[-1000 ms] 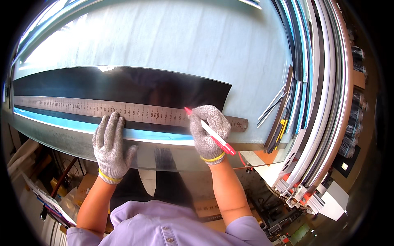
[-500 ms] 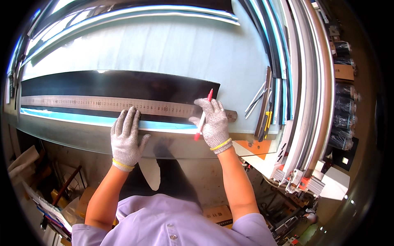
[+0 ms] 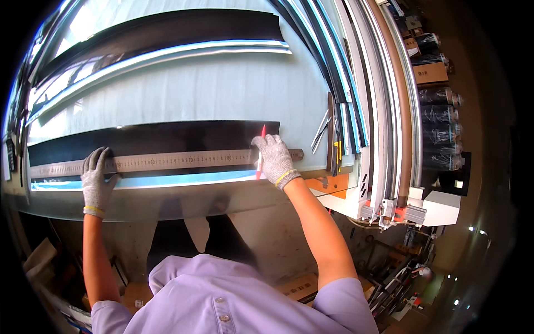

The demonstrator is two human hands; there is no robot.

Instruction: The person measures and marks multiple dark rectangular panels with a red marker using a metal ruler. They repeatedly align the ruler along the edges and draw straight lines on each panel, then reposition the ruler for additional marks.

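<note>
A long steel ruler (image 3: 211,158) lies lengthwise along a black strip of sheet (image 3: 183,133), whose near edge is banded in blue and white. My left hand (image 3: 99,182), in a grey knit glove, rests on the left part of the ruler with its fingers stretched out. Near the ruler's right end, my gloved right hand (image 3: 276,160) grips a white pen (image 3: 259,161) with red ends, held nearly upright. That hand also lies over the ruler, hiding part of its scale.
Another black strip (image 3: 222,28) with a blue-white edge lies farther back on the pale tabletop (image 3: 222,83). A yellow-and-black utility knife (image 3: 337,155) and thin sticks are at the right, beside long strips (image 3: 345,125) and metal rails (image 3: 397,139). Wrapped rolls (image 3: 436,133) stand beyond.
My left hand has slid left along the ruler, away from the right hand. The right hand still holds the pen near the ruler's right end. The whole view has shifted.
</note>
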